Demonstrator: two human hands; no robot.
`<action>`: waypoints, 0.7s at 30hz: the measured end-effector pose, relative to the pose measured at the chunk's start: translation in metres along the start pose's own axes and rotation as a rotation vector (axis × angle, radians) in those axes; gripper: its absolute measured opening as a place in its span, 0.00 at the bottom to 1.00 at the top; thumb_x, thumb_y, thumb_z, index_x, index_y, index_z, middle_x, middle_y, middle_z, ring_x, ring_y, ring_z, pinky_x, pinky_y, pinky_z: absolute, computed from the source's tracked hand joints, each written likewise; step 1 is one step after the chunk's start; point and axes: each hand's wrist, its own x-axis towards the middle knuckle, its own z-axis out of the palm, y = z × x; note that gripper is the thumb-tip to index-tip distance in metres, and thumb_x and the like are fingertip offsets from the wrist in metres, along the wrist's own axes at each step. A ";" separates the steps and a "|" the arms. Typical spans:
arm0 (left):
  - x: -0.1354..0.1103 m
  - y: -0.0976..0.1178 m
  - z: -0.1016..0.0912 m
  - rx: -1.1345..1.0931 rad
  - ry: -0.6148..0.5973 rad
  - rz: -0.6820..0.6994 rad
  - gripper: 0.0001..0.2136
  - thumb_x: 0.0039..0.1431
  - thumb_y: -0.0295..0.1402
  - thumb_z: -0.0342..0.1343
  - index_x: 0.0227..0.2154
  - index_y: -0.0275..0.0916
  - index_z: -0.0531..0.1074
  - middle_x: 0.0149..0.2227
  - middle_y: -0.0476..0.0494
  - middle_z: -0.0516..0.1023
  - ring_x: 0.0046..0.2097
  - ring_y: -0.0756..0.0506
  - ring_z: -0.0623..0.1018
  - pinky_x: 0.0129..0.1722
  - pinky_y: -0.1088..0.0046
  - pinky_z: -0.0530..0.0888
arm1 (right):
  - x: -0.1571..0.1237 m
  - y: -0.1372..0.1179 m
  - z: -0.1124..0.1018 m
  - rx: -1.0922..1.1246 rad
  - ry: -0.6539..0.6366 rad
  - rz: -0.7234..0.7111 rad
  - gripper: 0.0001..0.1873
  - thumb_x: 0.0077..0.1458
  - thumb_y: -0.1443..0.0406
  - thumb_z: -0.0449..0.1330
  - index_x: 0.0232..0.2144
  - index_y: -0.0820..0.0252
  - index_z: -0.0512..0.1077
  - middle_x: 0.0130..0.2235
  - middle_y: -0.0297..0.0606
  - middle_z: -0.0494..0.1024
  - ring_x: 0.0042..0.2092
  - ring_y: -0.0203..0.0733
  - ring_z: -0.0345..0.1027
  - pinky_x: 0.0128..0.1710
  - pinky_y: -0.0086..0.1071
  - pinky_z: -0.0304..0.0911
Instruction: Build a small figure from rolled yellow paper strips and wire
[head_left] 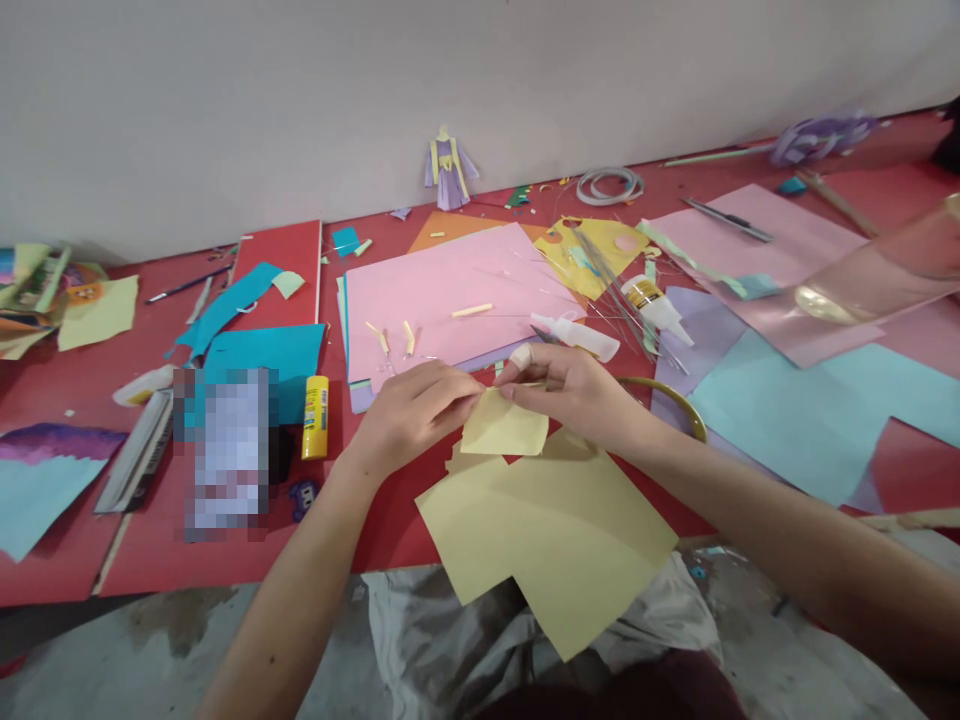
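A small piece of pale yellow paper is held by its upper edge between my two hands. My left hand pinches the upper left corner. My right hand, with a white wrap around one finger, grips the top edge further right. Below lies a larger pale yellow sheet with a notched outline, hanging over the table's front edge toward my lap. Just beyond my hands, small rolled yellow paper pieces on wire rest on a stack of pink paper.
A yellow glue stick stands left of my left hand. Glue bottles and a yellow tape roll lie near my right hand. A paper doll stands against the wall. Blue sheets cover the right side.
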 end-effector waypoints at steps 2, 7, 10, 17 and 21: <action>0.000 -0.001 0.000 0.011 -0.004 0.016 0.04 0.62 0.25 0.56 0.38 0.40 0.70 0.33 0.47 0.79 0.36 0.50 0.76 0.36 0.74 0.72 | 0.000 0.002 0.001 -0.039 -0.001 -0.037 0.05 0.52 0.64 0.63 0.31 0.60 0.72 0.33 0.35 0.77 0.35 0.38 0.72 0.33 0.30 0.64; -0.001 -0.003 -0.002 0.013 -0.044 0.054 0.05 0.61 0.25 0.56 0.38 0.40 0.71 0.35 0.46 0.79 0.37 0.49 0.77 0.37 0.73 0.73 | -0.002 0.004 0.003 -0.179 0.014 -0.176 0.01 0.53 0.69 0.59 0.31 0.60 0.72 0.32 0.34 0.77 0.36 0.38 0.73 0.35 0.29 0.66; -0.001 -0.002 -0.004 -0.067 -0.063 -0.039 0.05 0.61 0.25 0.55 0.37 0.40 0.71 0.35 0.47 0.79 0.38 0.49 0.77 0.38 0.74 0.73 | -0.005 0.004 0.006 -0.360 0.044 -0.294 0.04 0.53 0.72 0.57 0.31 0.60 0.71 0.32 0.34 0.77 0.35 0.37 0.73 0.35 0.28 0.65; 0.005 0.007 -0.002 -0.320 -0.102 -0.363 0.01 0.60 0.30 0.58 0.35 0.39 0.74 0.34 0.47 0.79 0.36 0.50 0.77 0.36 0.77 0.74 | -0.008 0.005 0.007 -0.623 0.109 -0.522 0.05 0.53 0.72 0.57 0.31 0.59 0.68 0.30 0.34 0.76 0.32 0.36 0.70 0.32 0.28 0.62; 0.007 0.008 -0.001 -0.444 -0.103 -0.482 0.03 0.60 0.31 0.59 0.33 0.38 0.75 0.34 0.47 0.79 0.35 0.50 0.78 0.35 0.77 0.75 | -0.009 0.003 0.006 -0.634 0.073 -0.525 0.05 0.54 0.72 0.56 0.30 0.56 0.67 0.31 0.35 0.76 0.30 0.35 0.68 0.30 0.28 0.61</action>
